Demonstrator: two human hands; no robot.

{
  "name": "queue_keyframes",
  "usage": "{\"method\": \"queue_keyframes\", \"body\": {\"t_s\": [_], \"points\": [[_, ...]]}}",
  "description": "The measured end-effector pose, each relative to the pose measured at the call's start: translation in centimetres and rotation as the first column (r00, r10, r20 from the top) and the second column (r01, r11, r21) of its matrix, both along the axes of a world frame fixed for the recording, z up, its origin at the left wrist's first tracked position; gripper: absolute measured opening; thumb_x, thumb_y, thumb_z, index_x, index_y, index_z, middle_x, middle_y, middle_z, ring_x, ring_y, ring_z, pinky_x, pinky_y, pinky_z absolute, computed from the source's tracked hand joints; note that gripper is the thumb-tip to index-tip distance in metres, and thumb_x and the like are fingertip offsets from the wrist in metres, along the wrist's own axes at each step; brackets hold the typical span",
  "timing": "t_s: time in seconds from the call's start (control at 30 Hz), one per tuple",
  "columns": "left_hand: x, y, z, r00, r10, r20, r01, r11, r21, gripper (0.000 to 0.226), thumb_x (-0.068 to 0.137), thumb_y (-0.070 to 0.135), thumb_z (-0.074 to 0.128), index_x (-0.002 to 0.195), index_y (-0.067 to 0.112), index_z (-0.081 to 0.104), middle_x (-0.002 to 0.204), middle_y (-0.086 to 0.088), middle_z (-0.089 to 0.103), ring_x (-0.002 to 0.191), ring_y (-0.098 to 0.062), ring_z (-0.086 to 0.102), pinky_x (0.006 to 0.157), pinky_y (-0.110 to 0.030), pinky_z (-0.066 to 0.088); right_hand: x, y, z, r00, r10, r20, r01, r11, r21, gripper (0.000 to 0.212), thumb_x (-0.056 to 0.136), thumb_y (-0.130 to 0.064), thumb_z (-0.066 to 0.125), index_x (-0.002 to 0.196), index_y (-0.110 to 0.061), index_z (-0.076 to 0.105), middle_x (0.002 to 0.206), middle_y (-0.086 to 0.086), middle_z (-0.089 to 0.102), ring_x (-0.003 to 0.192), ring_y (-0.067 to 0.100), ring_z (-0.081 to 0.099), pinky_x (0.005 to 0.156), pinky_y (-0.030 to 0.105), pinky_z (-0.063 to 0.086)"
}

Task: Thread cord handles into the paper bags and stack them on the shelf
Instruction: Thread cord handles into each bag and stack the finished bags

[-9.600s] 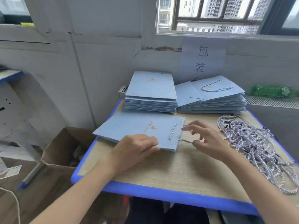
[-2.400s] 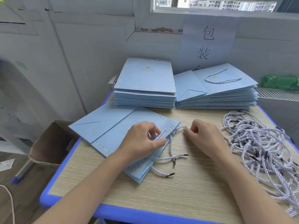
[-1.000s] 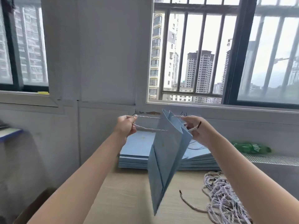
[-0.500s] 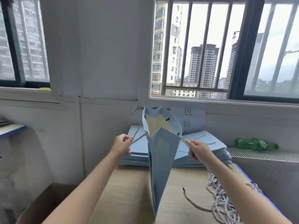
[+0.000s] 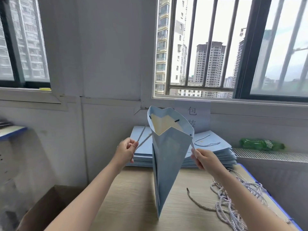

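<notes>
A light blue paper bag (image 5: 168,164) hangs upright over the table, its mouth spread open toward me and its folded bottom tip near the tabletop. My left hand (image 5: 125,151) grips the cord handle (image 5: 143,142) on the bag's left side and pulls it outward. My right hand (image 5: 204,158) grips the cord on the right side the same way. Black cord tips show inside the bag's mouth. A heap of loose white-and-blue cords (image 5: 233,202) lies at the table's right.
Two stacks of flat blue bags (image 5: 215,150) sit at the back of the wooden table (image 5: 130,202), the right one topped by a bag with a handle. A cardboard box (image 5: 45,209) stands on the floor left. A green bottle (image 5: 260,144) lies on the right ledge.
From lying flat on the table, the bag was lifted by its cords. Over the last second its mouth spread open and both hands came down and outward with the cords.
</notes>
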State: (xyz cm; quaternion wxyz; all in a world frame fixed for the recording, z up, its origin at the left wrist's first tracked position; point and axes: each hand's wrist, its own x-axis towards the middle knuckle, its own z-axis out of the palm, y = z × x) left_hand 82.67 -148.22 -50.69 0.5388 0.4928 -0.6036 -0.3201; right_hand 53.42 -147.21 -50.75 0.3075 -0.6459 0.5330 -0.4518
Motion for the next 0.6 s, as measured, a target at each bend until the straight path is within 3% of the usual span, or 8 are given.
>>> {"method": "queue_keyframes", "body": {"t_s": [0.1, 0.2, 0.3, 0.37, 0.47, 0.53, 0.6], "points": [[0.4, -0.2, 0.9, 0.996, 0.081, 0.021, -0.082, 0.996, 0.040, 0.018, 0.096, 0.018, 0.053, 0.081, 0.009, 0.053, 0.066, -0.001, 0.045, 0.052, -0.010, 0.041, 0.042, -0.022, 0.043, -0.4, 0.0, 1.2, 0.994, -0.093, -0.060, 0.087, 0.992, -0.090, 0.016, 0.094, -0.018, 0.055, 0.080, -0.011, 0.059, 0.046, -0.007, 0.049, 0.039, 0.007, 0.038, 0.046, 0.022, 0.033], [0.9, 0.0, 3.1, 0.989, 0.122, 0.082, -0.127, 0.990, 0.060, 0.016, 0.092, 0.016, 0.061, 0.079, 0.008, 0.058, 0.068, -0.005, 0.053, 0.060, -0.013, 0.048, 0.046, -0.022, 0.045, -0.3, 0.4, 3.5, 0.950, -0.209, -0.233, 0.150, 0.958, -0.245, 0.015, 0.090, -0.020, 0.060, 0.081, -0.011, 0.052, 0.057, 0.000, 0.056, 0.048, 0.010, 0.047, 0.050, 0.021, 0.038], [1.1, 0.7, 6.0, 0.948, 0.155, 0.280, -0.159, 0.987, -0.007, 0.011, 0.085, 0.020, 0.070, 0.080, 0.010, 0.066, 0.074, -0.003, 0.064, 0.067, -0.017, 0.057, 0.058, -0.023, 0.046, 0.2, 1.6, 6.2, 0.773, -0.348, -0.531, 0.117, 0.901, -0.419, 0.015, 0.091, -0.025, 0.059, 0.086, -0.013, 0.053, 0.067, -0.001, 0.059, 0.062, 0.021, 0.054, 0.060, 0.032, 0.044], [0.5, 1.3, 7.8, 0.928, 0.127, 0.351, -0.114, 0.992, -0.057, 0.011, 0.083, 0.023, 0.071, 0.087, 0.014, 0.067, 0.082, 0.000, 0.068, 0.077, -0.015, 0.062, 0.069, -0.025, 0.048, 0.7, 2.5, 7.8, 0.677, -0.390, -0.625, 0.015, 0.856, -0.517, 0.016, 0.093, -0.026, 0.055, 0.088, -0.011, 0.057, 0.074, -0.003, 0.059, 0.065, 0.021, 0.057, 0.058, 0.031, 0.046], [-1.3, 2.0, 9.5, 0.953, -0.060, 0.296, 0.088, 0.993, -0.084, 0.030, 0.084, 0.038, 0.068, 0.106, 0.019, 0.063, 0.105, 0.001, 0.066, 0.101, -0.013, 0.061, 0.089, -0.028, 0.049, 1.4, 3.9, 9.7, 0.722, -0.259, -0.641, -0.190, 0.817, -0.545, 0.013, 0.093, -0.012, 0.054, 0.086, -0.006, 0.064, 0.077, 0.000, 0.058, 0.065, 0.024, 0.057, 0.058, 0.035, 0.047], [-2.6, 2.5, 9.9, 0.955, -0.205, 0.215, 0.231, 0.968, -0.103, 0.057, 0.068, 0.063, 0.069, 0.112, 0.028, 0.057, 0.117, 0.006, 0.061, 0.110, -0.008, 0.057, 0.096, -0.027, 0.047, 1.8, 5.2, 10.7, 0.796, -0.154, -0.585, -0.226, 0.821, -0.524, 0.016, 0.092, -0.003, 0.053, 0.091, -0.008, 0.068, 0.082, -0.001, 0.062, 0.069, 0.016, 0.060, 0.065, 0.026, 0.050], [-3.7, 2.8, 9.7, 0.934, -0.282, 0.221, 0.311, 0.944, -0.108, 0.093, 0.046, 0.082, 0.067, 0.123, 0.031, 0.049, 0.126, 0.010, 0.054, 0.116, -0.005, 0.053, 0.096, -0.022, 0.043, 2.3, 6.6, 11.5, 0.868, -0.005, -0.497, -0.233, 0.879, -0.415, 0.028, 0.091, -0.003, 0.048, 0.102, -0.022, 0.066, 0.091, -0.010, 0.065, 0.074, 0.004, 0.063, 0.068, 0.018, 0.050]]}}
